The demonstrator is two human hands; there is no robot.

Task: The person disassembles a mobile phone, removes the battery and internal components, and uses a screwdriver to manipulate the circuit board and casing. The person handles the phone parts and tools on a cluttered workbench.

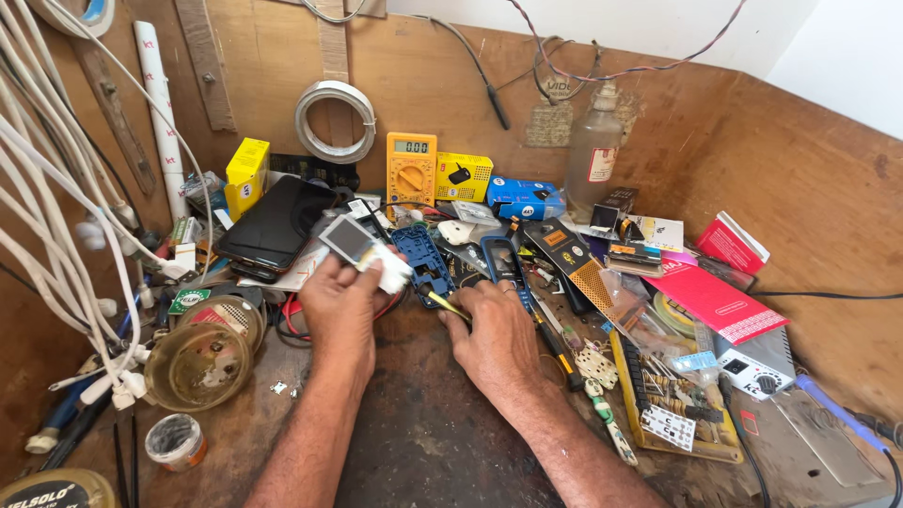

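My left hand (340,303) grips a small phone board with its screen (356,241) above the bench; my right hand (494,334) pinches a yellow-handled tool (446,304) — tip hidden — beside the blue phone frame (422,261).

1. The white cable bundle (42,179) runs out of the frame at the left edge.
2. The round tin (56,489) is cut off by the bottom edge.
3. The right hand (494,339) covers most of the yellow-handled tool (450,306); its tip cannot be made out.
4. The parts in the yellow tray (673,414) are too small to identify.
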